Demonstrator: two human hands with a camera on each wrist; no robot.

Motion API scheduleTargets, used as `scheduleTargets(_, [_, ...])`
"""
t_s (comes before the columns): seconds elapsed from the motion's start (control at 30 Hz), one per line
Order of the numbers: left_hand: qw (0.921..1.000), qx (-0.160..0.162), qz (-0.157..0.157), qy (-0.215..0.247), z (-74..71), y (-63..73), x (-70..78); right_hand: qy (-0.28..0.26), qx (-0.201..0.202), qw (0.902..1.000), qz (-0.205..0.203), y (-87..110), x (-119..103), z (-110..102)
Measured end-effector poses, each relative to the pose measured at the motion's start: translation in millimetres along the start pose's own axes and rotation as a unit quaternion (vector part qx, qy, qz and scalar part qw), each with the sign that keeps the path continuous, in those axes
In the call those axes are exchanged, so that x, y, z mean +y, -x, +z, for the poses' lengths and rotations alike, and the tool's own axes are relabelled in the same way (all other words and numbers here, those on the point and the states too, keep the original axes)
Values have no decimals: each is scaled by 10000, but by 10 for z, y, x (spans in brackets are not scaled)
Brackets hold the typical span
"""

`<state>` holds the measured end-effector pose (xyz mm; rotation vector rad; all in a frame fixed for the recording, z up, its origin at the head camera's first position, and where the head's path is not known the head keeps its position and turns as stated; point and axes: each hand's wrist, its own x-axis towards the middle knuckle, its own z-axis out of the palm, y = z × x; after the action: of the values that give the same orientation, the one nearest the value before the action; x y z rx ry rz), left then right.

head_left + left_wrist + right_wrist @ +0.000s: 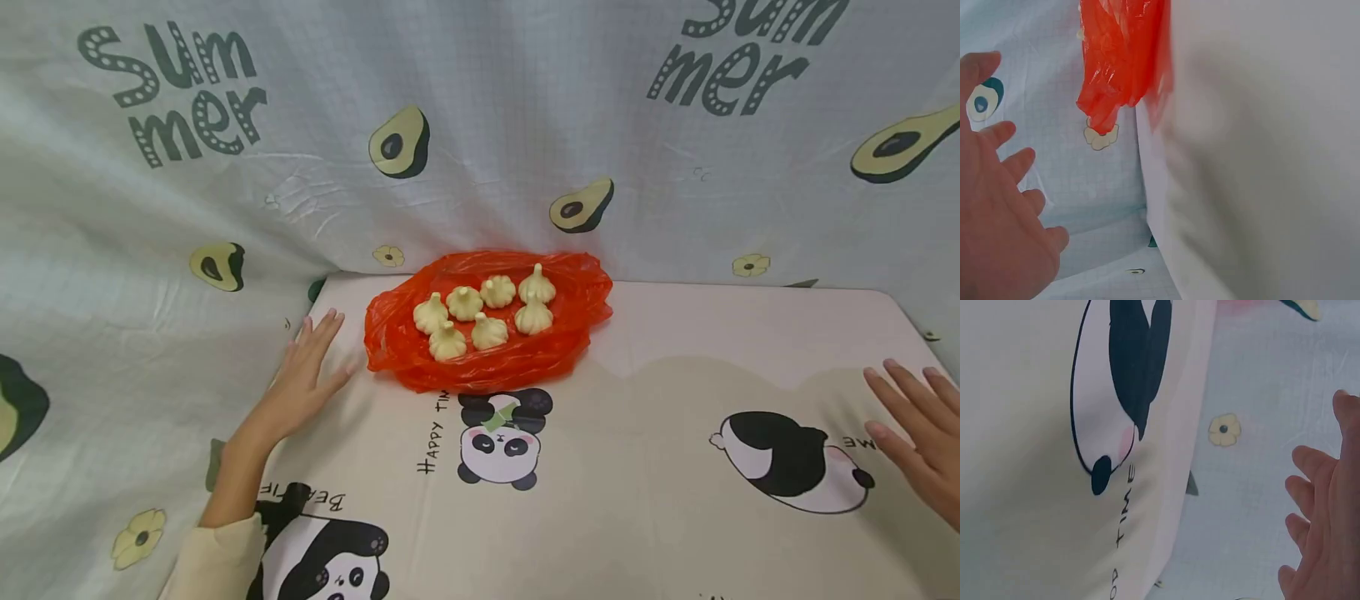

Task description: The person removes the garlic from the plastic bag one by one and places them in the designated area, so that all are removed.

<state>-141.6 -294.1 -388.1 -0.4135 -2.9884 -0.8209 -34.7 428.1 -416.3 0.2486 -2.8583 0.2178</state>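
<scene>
Several whitish garlic bulbs (489,332) sit in a spread-out red plastic bag (517,367) at the back of the table, stems mostly pointing up. My left hand (300,392) is held just left of the bag, fingers spread and holding nothing. In the left wrist view, that hand (1007,206) shows at the left, with the bag's crumpled end (1116,62) beyond it. Far to the right, my right hand (926,433) hovers by a printed panda, fingers apart and nothing in them. The right wrist view shows this hand (1325,506) at its right edge.
The table (637,533) has a pale cover with panda prints (498,450) and lettering. Behind it and along the left hangs a light cloth (487,108) printed with avocados and "Summer". The bag's back edge lies close to that cloth.
</scene>
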Motion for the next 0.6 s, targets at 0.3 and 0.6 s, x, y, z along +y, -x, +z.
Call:
scheduleTargets(0.3, [9869, -314, 274, 1560, -19, -119, -115, -9, -253, 9975, -658, -173, -299, -8])
scheduleTargets(0.6, [9686, -875, 190, 2317, 28, -259, -227, -728, -423, 9920, -941, -466, -604, 4])
